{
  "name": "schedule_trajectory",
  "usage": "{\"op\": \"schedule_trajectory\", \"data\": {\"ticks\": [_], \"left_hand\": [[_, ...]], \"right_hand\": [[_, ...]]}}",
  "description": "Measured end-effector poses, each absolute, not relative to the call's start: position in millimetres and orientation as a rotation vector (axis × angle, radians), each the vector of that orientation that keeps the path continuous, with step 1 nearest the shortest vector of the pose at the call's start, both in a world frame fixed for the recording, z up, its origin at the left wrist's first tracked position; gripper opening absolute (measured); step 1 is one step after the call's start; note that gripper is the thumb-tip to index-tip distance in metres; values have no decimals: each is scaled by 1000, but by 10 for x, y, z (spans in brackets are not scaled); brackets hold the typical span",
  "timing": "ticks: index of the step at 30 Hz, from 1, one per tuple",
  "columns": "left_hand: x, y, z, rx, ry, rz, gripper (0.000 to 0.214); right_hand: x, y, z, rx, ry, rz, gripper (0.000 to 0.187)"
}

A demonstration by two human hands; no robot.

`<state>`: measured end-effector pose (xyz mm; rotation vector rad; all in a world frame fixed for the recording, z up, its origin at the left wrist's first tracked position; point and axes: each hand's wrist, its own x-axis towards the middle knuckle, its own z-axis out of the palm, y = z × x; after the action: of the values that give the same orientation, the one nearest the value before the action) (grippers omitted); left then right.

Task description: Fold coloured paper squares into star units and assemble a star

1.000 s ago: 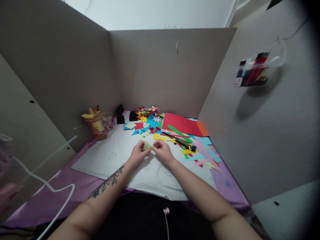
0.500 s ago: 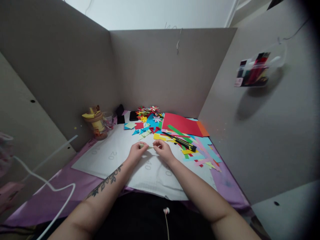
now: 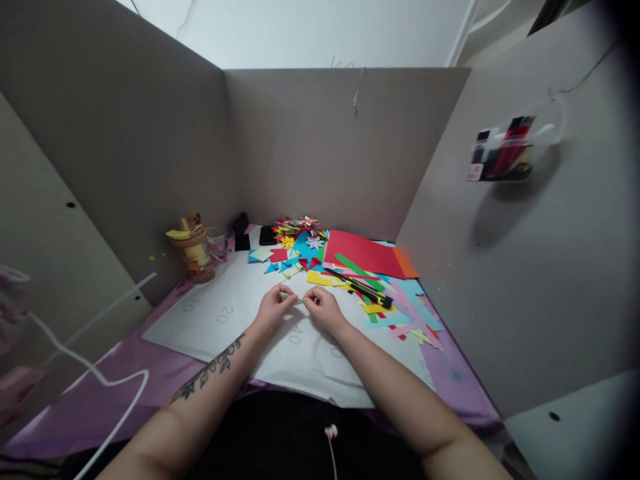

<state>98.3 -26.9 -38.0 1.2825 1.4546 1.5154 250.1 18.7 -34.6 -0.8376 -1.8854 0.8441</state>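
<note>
Between my two hands is a small pale green piece of paper (image 3: 299,301), mostly covered by the fingers. My left hand (image 3: 276,305) pinches its left part, and my right hand (image 3: 321,307) is closed at its right end. Both hands hover over a white numbered sheet (image 3: 215,340) on the table. Just beyond them lie small folded paper pieces in blue, red and pale green, such as a blue triangle (image 3: 271,268). A pile of folded paper stars (image 3: 295,230) sits farther back.
Right of my hands, a black and yellow utility knife (image 3: 367,291) lies on coloured paper strips (image 3: 407,307). Behind are red paper sheets (image 3: 365,253). A yellow-brown cup (image 3: 193,250) and a black phone (image 3: 268,235) stand at the back left. A clear container (image 3: 515,150) hangs on the right wall.
My hands have drawn slightly closer together, and less of the pale green paper shows between them. The camera view has tilted up a little.
</note>
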Motion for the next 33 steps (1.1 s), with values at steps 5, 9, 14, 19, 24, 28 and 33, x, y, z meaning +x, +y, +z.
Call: {"op": "schedule_trajectory", "data": {"ticks": [5,9,14,19,24,28,33], "left_hand": [[1004,-293,-345,1351,1427,1471,17],[1035,-298,-327,1360,1435,1488,19],[1024,-283,-310,1247,1392,1589,27],[984,-278,-307,1193,1423,1595,27],[999,-286,-328,1235,1382,1575,29],[1019,-283,-327,1275,1306,1576,36],[1030,-232,-355,1186,1196,1621,58]], "right_hand": [[2473,180,-376,-820,-1907,831,10],[2441,174,-362,-805,-1924,804,11],[2457,197,-338,-827,-1912,772,11],[2503,234,-364,-827,-1895,761,10],[2470,198,-369,-781,-1917,742,10],[2447,175,-337,-803,-1941,757,10],[2461,205,-321,-878,-1734,1031,10]]}}
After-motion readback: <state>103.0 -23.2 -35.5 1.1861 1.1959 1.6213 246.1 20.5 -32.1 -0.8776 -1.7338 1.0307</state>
